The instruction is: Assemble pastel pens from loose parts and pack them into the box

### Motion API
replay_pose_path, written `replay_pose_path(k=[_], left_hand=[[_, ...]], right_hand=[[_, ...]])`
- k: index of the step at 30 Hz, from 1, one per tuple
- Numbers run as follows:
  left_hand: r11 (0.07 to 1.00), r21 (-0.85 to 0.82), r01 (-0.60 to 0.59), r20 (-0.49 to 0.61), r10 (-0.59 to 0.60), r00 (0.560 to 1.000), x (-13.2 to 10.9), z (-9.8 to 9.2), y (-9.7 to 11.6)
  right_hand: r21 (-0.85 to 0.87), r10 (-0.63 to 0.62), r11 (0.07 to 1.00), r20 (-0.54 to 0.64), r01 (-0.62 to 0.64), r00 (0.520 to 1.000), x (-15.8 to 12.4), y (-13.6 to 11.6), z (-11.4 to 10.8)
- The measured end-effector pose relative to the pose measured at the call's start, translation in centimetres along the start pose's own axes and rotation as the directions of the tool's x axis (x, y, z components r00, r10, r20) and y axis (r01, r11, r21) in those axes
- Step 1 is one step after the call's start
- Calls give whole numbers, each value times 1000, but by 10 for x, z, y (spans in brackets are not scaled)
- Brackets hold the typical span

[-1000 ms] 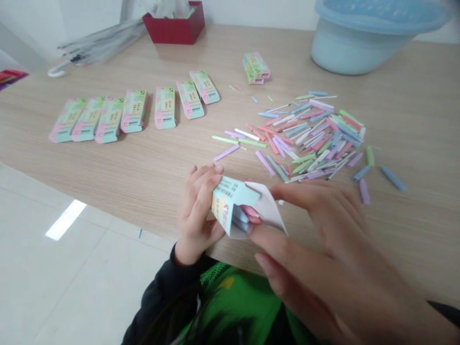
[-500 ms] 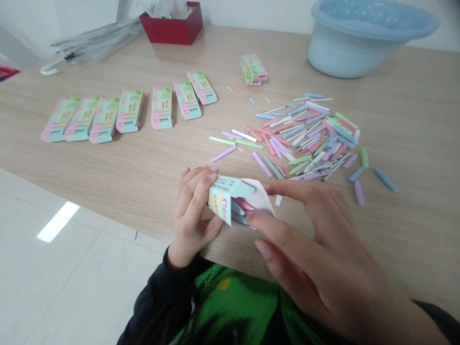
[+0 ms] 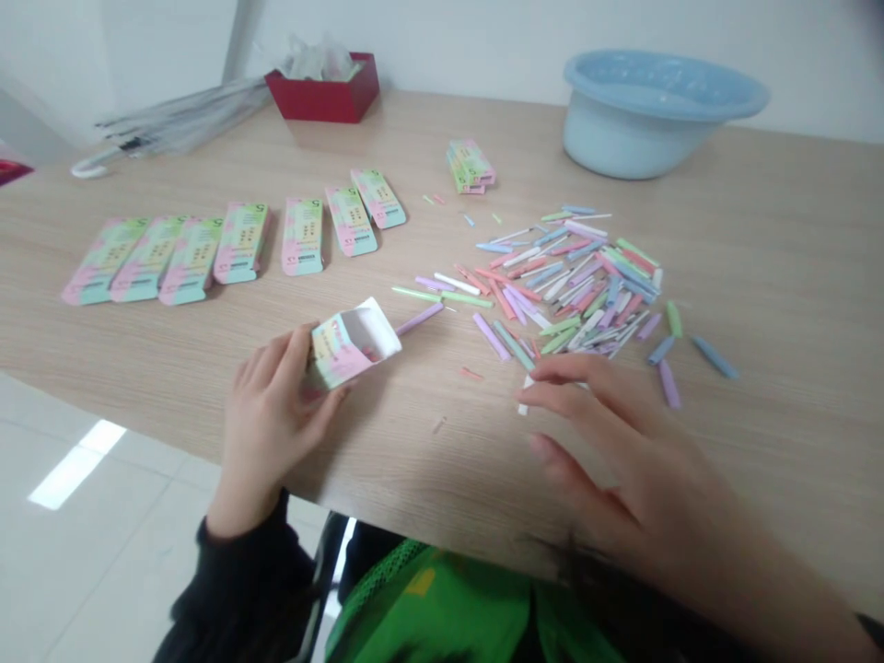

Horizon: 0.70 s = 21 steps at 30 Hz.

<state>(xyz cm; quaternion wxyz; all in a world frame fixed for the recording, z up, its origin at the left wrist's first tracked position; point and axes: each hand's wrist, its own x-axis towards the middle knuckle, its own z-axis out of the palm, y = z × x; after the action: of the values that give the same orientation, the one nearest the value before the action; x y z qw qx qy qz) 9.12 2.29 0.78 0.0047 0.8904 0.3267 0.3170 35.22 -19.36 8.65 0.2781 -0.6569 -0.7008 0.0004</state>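
Observation:
My left hand (image 3: 273, 405) grips a small printed cardboard box (image 3: 337, 352), tilted so that its unfolded end faces right. Inside, a bit of pink shows; the rest of its contents is hidden. Over the table, my right hand (image 3: 614, 442) has its fingers apart and holds nothing. A small white piece (image 3: 523, 401) lies by its fingertips, partly covered. Just beyond that hand spreads a pile of slim pastel pen-like sticks and caps (image 3: 580, 281) in purple, green, blue, red and white.
Several matching boxes (image 3: 302, 238) lie in a row at the left. A small stack of boxes (image 3: 471, 166) sits farther back. Along the wall are a blue basin (image 3: 635, 138), a red box (image 3: 324, 99) with plastic bags, and an umbrella (image 3: 172, 129).
My left hand has carried the box leftward and turned it. My right hand has come away from the box's end and now hovers near the pile. The view has tipped up slightly.

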Motion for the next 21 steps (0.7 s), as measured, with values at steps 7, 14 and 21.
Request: replay_pose_path(k=[7,14,21], left_hand=[[958,281,59,133,-100,986,15,13,-53],[975,220,-41,130,13,991,16,34,-59],[932,360,37,373,-180,910,25,21,-38]], right_hand=[[-16,87,996,71,-86,994,-21,42,22],[-62,167,985,89,-162,982,-2,67,26],[-216,309,942,261,-257,915,52,78,55]])
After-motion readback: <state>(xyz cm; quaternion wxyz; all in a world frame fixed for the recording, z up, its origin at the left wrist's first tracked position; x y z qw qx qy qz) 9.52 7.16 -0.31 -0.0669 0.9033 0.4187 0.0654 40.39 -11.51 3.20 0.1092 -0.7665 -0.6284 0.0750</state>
